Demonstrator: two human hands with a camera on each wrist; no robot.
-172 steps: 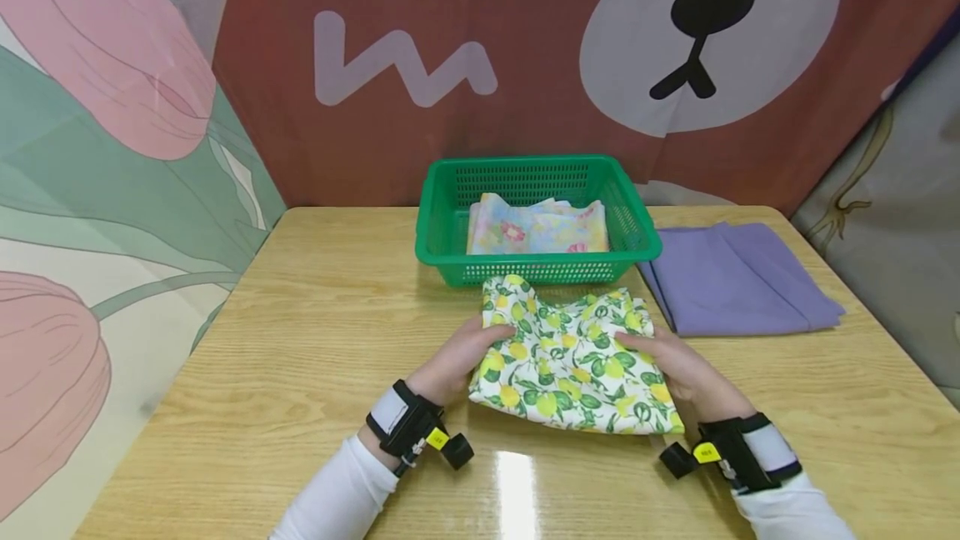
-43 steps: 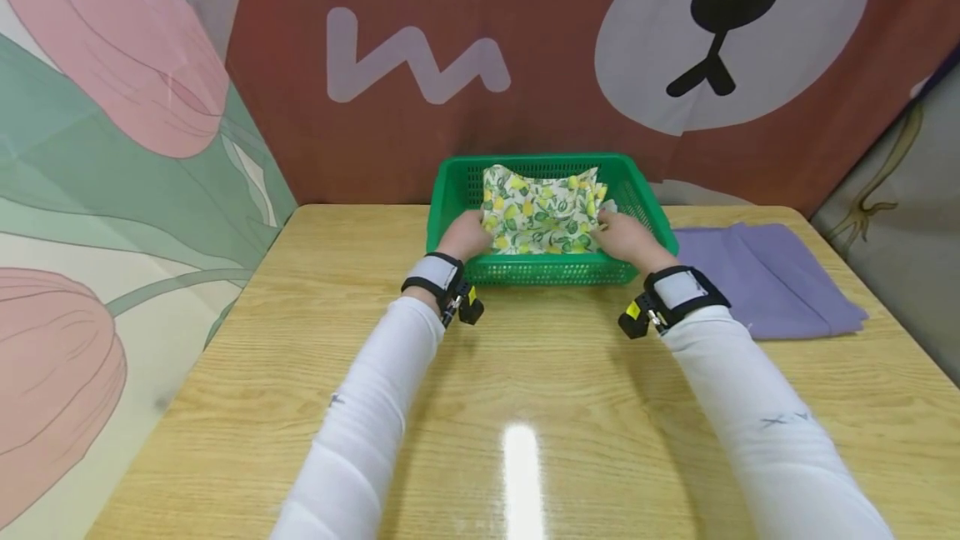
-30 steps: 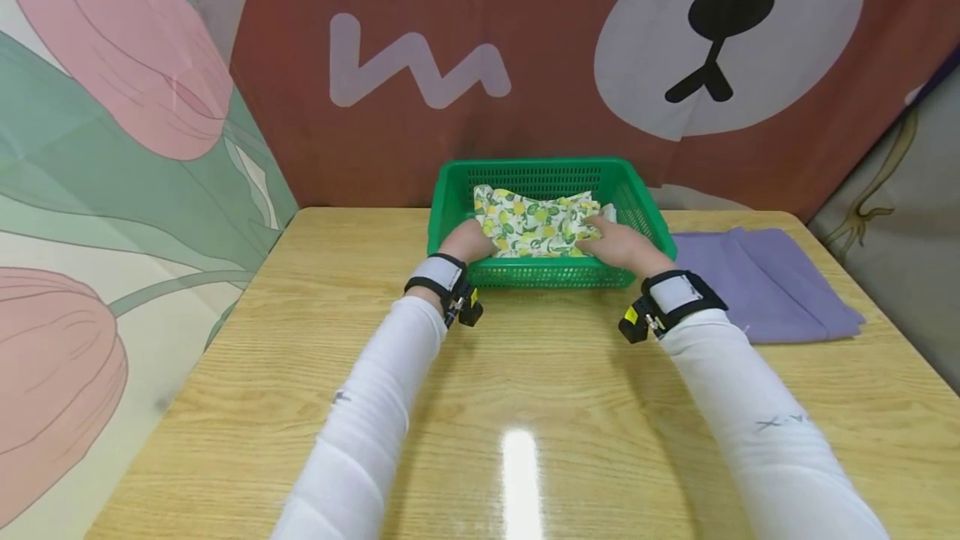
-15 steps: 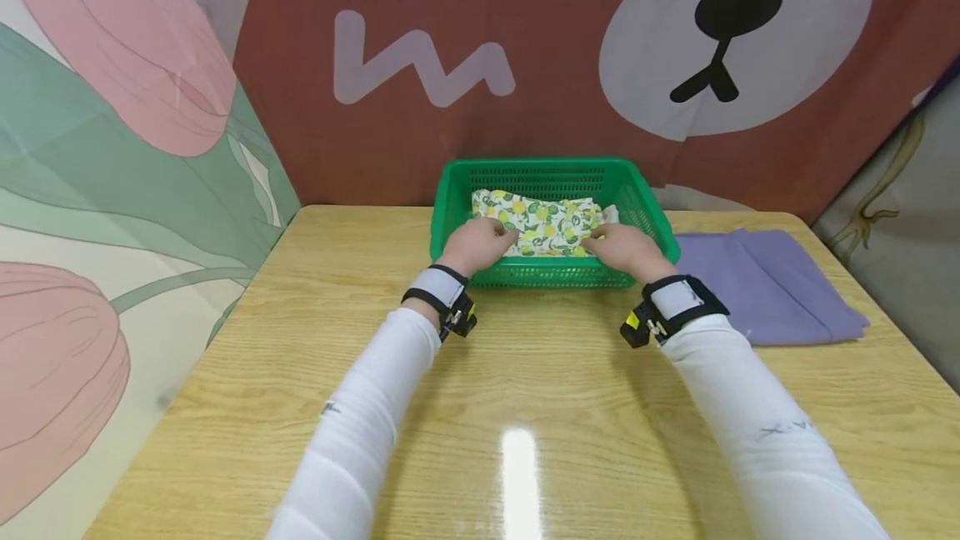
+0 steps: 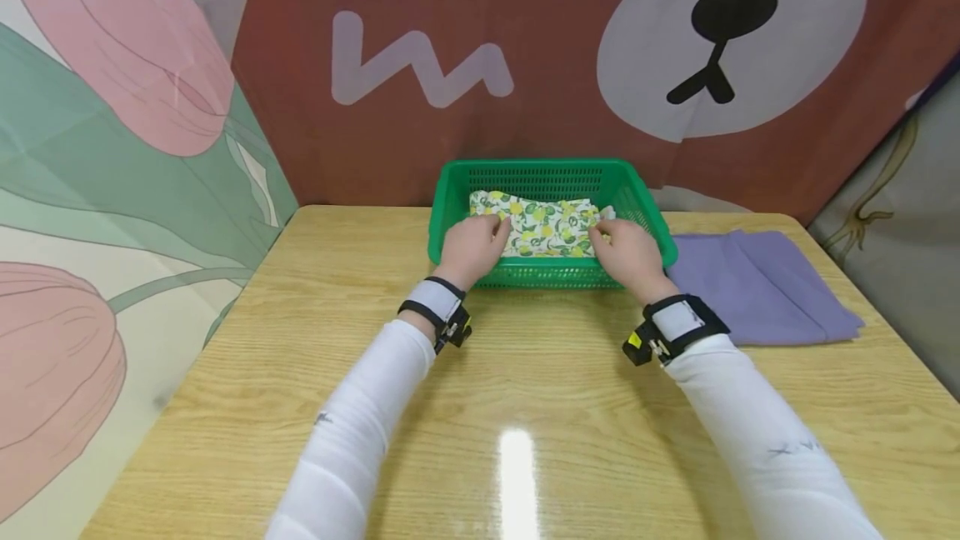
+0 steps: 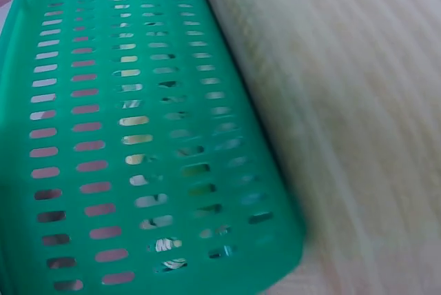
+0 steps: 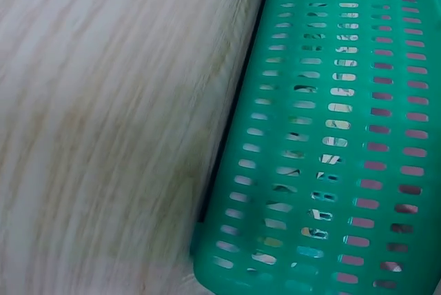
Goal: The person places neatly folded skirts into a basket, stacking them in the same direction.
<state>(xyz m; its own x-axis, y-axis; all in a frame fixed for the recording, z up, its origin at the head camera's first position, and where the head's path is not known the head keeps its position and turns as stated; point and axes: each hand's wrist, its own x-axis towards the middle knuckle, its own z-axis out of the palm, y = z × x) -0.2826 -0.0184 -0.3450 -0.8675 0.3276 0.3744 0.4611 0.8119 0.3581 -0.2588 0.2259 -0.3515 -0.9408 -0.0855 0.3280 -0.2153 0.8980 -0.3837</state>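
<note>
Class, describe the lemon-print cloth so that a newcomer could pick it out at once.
Start at the wood-grain table, then find the green perforated plastic basket near its far edge. The lemon-print cloth lies inside that basket. Yellow lemons and green leaves on white set it apart from the plain purple cloth lying on the table, right of the basket.

You are facing table (image 5: 577, 407), pale wood grain running across top. Basket (image 5: 555, 276), green, is standing upright near middle of far edge. Cloth (image 5: 765, 286), purple, is lying flat in folds on your right, just beside basket; whether both are touching, view is leaving unclear. Glare (image 5: 517, 482) is shining on wood nearer you.
</note>
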